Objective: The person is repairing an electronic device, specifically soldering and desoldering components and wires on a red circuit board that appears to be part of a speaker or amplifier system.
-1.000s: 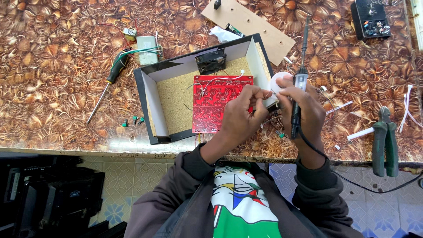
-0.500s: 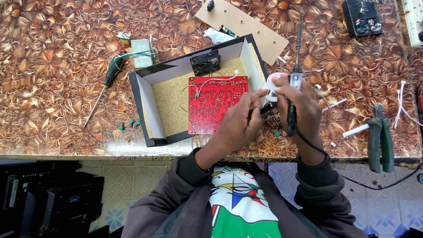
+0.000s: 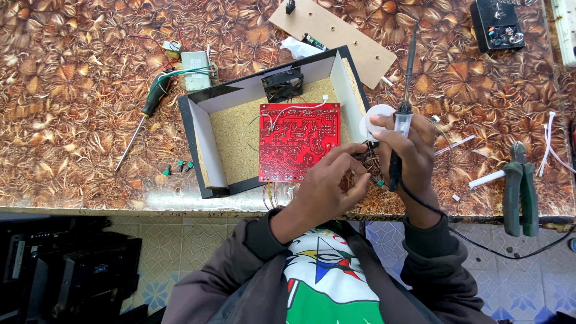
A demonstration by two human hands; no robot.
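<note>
A brown tabletop (image 3: pixel 72 90) with a glossy leaf pattern filled the upper part of the view, its front edge running above a tiled floor. Near the middle stood an open box (image 3: pixel 207 135) with black outer walls, white inner walls and a cork-coloured floor, with a small black fan (image 3: pixel 282 83) at its far wall. A red circuit board (image 3: pixel 298 141) lay over the box's right half, copper-track side up, with thin white wires across its top.

The left hand (image 3: pixel 327 189) sat at the board's five o'clock corner, its fingers pinched together around small wires there; what exactly they gripped was too small to tell. The right hand (image 3: pixel 408 150), at three o'clock of the board, was closed around a soldering iron (image 3: pixel 401 120), whose shaft pointed up toward twelve o'clock and whose black cord trailed off toward four o'clock. A round white object (image 3: pixel 373 120) lay just behind that hand.

At nine o'clock of the box lay a green-handled screwdriver (image 3: pixel 144 120); at one o'clock, a tan drilled board (image 3: pixel 336 30). Green-handled pliers (image 3: pixel 521 186) lay at the far right edge.
</note>
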